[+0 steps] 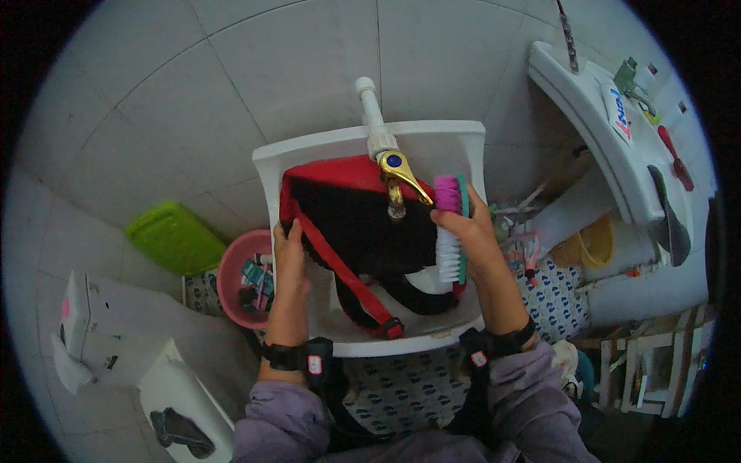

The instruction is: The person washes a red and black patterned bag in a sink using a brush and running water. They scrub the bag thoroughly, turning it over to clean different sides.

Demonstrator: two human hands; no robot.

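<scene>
A red and black fabric bag [359, 226] with red and black straps lies in a white sink basin [393, 348], under a brass faucet [399, 179] on a white plastic pipe. My left hand [288, 252] grips the bag's left edge, thumb on top. In my right hand [472, 231] is a scrubbing brush [448, 243] with pink and white bristles and a green back, held on edge over the bag's right side. Whether the right fingers also touch the bag is hidden. No water is seen running from the spout.
To the left are a pink basin [228, 289] of small items and a green plastic lid [173, 237]. A white washbasin [596, 133] holding a toothpaste tube [617, 110] stands at the right, near a yellow basket [597, 243] and a wooden rack [642, 364]. A toilet [185, 399] is lower left.
</scene>
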